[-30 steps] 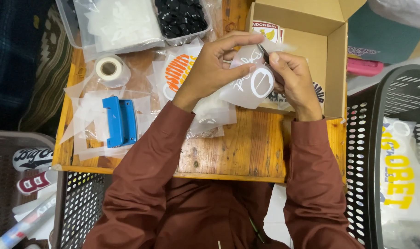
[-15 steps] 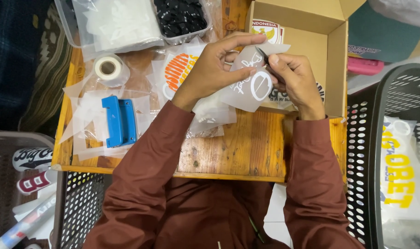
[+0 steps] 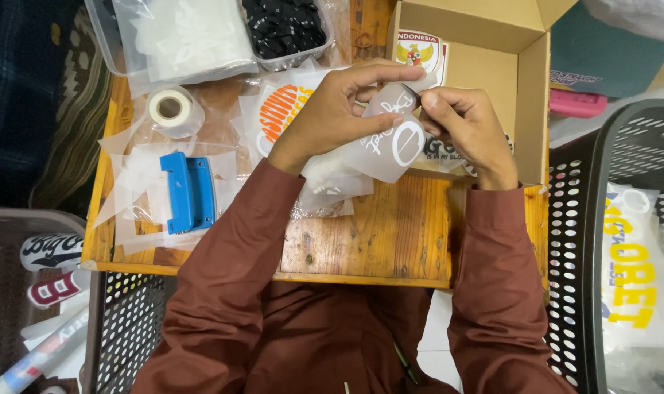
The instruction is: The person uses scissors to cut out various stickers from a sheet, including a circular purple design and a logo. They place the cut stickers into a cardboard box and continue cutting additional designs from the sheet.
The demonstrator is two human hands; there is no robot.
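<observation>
Holding a clear sticker sheet over the counter

Both hands are gripping a clear sticker sheet [image 3: 390,142] with white printing, lifted just above the wooden counter [image 3: 375,233]. The left hand [image 3: 339,109] is pinching its top edge with fingers curled, while the right hand [image 3: 467,128] is closing on its upper right corner. An open cardboard box [image 3: 529,87] is sitting just behind them. A blue hole punch [image 3: 187,191] and a tape roll [image 3: 170,107] are lying well to the left.

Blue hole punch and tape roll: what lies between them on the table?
Head view: only clear plastic sheets lie between the blue hole punch and the tape roll, over the wooden table.
</observation>
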